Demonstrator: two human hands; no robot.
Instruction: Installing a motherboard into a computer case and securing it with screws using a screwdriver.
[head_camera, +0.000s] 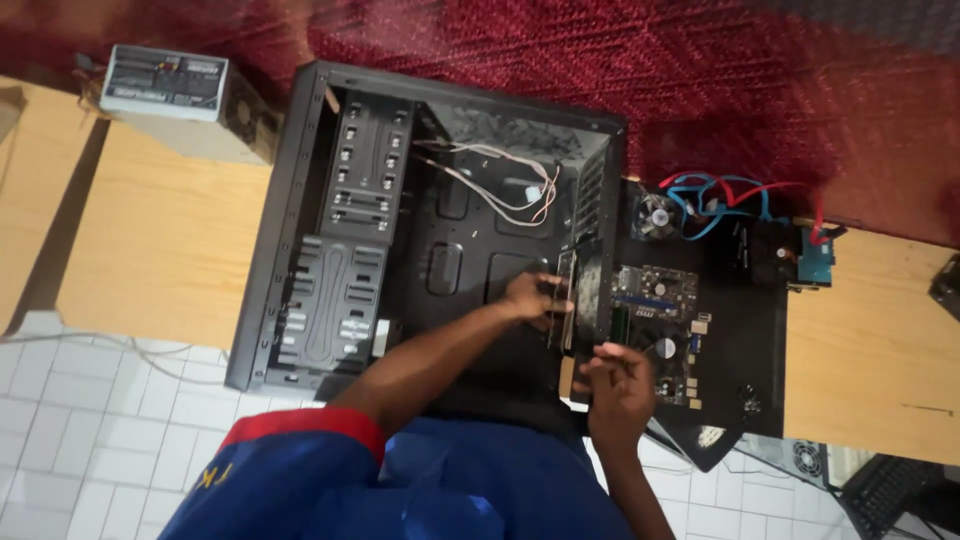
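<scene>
An open black computer case (300, 200) lies on its side on a wooden table (160, 240). Inside it I see drive bays and loose thin wires (500, 190). My left hand (535, 298) reaches into the case and presses a thin metal plate (566, 300) at the case's rear wall. My right hand (618, 385) sits just outside that wall, fingers pinched at the plate's lower end. A motherboard (655, 310) lies right beside my right hand on a black sheet (740, 330).
A grey power supply (180, 100) stands at the back left. Red and blue cables (730, 200), a small cooler fan (655, 215) and a blue drive (815, 262) lie right of the case. Red carpet lies beyond the table, white tiles below.
</scene>
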